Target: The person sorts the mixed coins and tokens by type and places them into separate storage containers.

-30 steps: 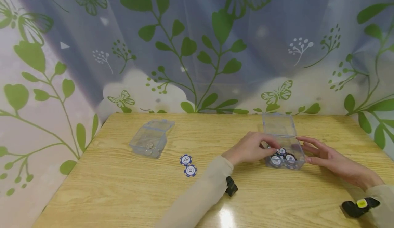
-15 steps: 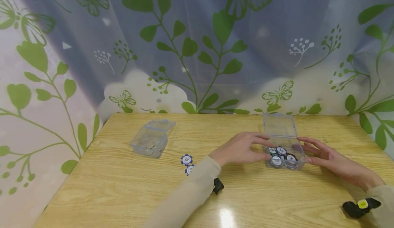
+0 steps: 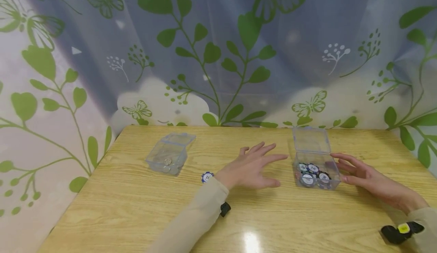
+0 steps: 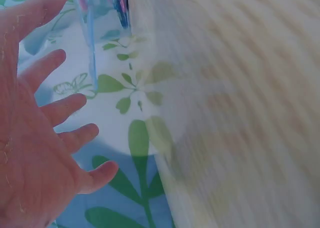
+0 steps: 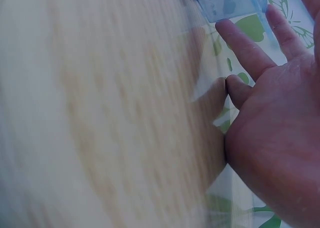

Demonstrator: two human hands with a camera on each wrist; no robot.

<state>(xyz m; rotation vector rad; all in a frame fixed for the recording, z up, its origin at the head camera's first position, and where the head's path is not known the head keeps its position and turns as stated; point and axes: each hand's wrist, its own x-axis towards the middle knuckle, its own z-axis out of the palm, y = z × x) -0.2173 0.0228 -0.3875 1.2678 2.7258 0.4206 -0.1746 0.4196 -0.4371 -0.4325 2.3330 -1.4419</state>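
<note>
My left hand (image 3: 250, 167) hovers over the table left of the right-hand clear plastic box, fingers spread and nothing in them. In the left wrist view its palm (image 4: 40, 153) is bare. Several poker chips (image 3: 307, 179) lie inside that box (image 3: 332, 164), whose lid (image 3: 311, 140) is tipped back. My right hand (image 3: 370, 181) rests against the box's right side, fingertips and thumb touching it with the fingers loosely bent. One blue-and-white poker chip (image 3: 207, 177) shows on the table, partly covered by my left sleeve.
A second clear box (image 3: 158, 165) stands at the left with its lid open and several small silvery round pieces (image 3: 167, 165) inside. The wooden table (image 3: 290, 219) ends at a leaf-patterned curtain (image 3: 218, 55) behind.
My left hand has drawn out of the chip box and moved left, its fingers spreading. Its sleeve now hides one of the two loose chips. My right hand stays by the box.
</note>
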